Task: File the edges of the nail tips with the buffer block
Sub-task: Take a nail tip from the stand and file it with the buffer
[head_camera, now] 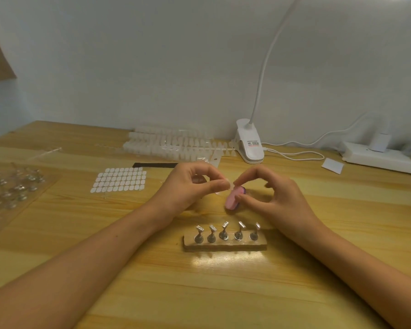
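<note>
Just left of the frame's centre, the left hand [195, 184] pinches a clear nail tip [226, 185] between thumb and forefinger, with the other fingers curled behind. The tip's free edge meets the upper end of the pink buffer block [233, 199]. The right hand [278, 193] grips that block between thumb and forefinger just right of centre, above the table [223, 293].

To file well, the pinch probably wants to sit close to the edge being worked, so the thin plastic does not flex or spring away. The block looks best laid flat against the rim and drawn in short, light strokes in one direction, with the tip turned little by little to round the edge evenly. Pressing hard would likely nick it.

At the far left, a clear plastic tray [0, 219] holds many small metal pieces in its pockets. I cannot tell what kind they are. Above centre, strips of nail tips [176, 146] lie in rows against a clear packet [214, 160]. Below the hands, a wooden stand [224, 244] holds five upright metal pegs [223, 231], and I can make out no tips mounted on them.
</note>
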Tool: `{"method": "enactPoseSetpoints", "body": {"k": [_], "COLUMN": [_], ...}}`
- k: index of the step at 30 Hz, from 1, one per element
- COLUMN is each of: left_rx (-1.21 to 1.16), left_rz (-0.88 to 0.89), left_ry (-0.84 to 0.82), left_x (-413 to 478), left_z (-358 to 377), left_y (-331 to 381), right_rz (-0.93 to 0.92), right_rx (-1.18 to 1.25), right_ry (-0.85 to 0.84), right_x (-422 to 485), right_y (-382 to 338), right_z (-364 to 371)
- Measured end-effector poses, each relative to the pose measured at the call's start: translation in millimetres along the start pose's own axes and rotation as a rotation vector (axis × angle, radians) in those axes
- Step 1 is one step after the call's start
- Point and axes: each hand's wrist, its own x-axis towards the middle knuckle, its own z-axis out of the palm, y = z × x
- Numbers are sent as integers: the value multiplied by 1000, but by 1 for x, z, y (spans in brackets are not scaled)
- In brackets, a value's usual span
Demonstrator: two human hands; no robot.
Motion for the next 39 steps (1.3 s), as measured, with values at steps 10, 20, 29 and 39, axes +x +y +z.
{"method": "enactPoseSetpoints", "body": {"k": [10,20,29,39], "left_rx": [141,233,278,258], "left_rz": [-82,-172,-92,34], "left_ry": [-200,-299,-193,-34], "left_x": [1,-13,-65,-72], "left_z": [-5,-28,-23,-18], "left_y": [14,46,22,10], "right_rz": [-356,-354,-211,-272], "right_rx": [-153,-107,127,16], "right_ry": [93,102,-68,-157], "right_x": [1,-3,-12,-20], "right_y": [-21,-46,-49,-57], "right_z": [-7,-2,1,15]}}
